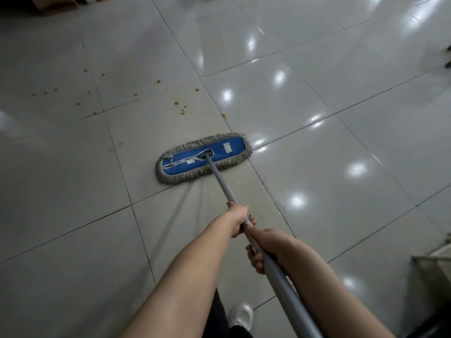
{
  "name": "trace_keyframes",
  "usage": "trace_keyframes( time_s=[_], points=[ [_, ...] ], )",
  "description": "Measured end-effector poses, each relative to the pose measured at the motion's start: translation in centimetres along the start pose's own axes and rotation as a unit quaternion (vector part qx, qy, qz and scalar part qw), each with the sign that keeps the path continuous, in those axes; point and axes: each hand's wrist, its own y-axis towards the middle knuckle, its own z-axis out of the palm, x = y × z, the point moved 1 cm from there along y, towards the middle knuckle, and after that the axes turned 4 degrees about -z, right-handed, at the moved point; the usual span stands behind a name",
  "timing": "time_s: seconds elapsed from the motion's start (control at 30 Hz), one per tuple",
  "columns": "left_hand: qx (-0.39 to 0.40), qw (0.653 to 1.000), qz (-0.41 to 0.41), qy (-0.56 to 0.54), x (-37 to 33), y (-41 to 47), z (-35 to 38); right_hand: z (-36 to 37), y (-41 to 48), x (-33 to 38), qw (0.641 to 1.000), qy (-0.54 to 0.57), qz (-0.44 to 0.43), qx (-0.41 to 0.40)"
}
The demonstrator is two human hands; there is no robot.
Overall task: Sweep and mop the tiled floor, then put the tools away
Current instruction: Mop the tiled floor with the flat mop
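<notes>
A flat mop with a blue pad and grey fringe [203, 157] lies on the pale tiled floor [317, 147] in the middle of the view. Its grey metal handle [220, 182] runs down and right toward me. My left hand [238, 219] grips the handle further down its length, fingers wrapped round it. Just behind, my right hand [264, 247] grips the same handle nearer to me. Several orange-brown drips [176, 103] dot the tiles beyond and left of the mop head.
My white shoe [240, 315] stands on the floor at the bottom. Wooden furniture [56, 3] sits at the top left, dark legs [448, 57] at the right edge, and a metal-framed object [432, 259] at the lower right.
</notes>
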Motion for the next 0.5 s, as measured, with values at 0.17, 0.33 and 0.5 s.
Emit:
trace_keyframes(
  time_s=[0.17,0.33,0.5],
  points=[
    [0.001,1.0,-0.007,-0.027,-4.6,2.2,-0.6,0.2,0.6,5.2,0.999,-0.042,0.013,-0.01],
    [0.014,0.998,-0.003,-0.058,-11.4,4.6,-2.3,1.6,2.1,12.5,0.997,-0.068,0.013,-0.016],
    [0.012,0.998,-0.006,-0.062,-18.5,6.5,-3.9,3.0,3.1,20.4,0.995,-0.097,0.002,-0.03]
  ],
)
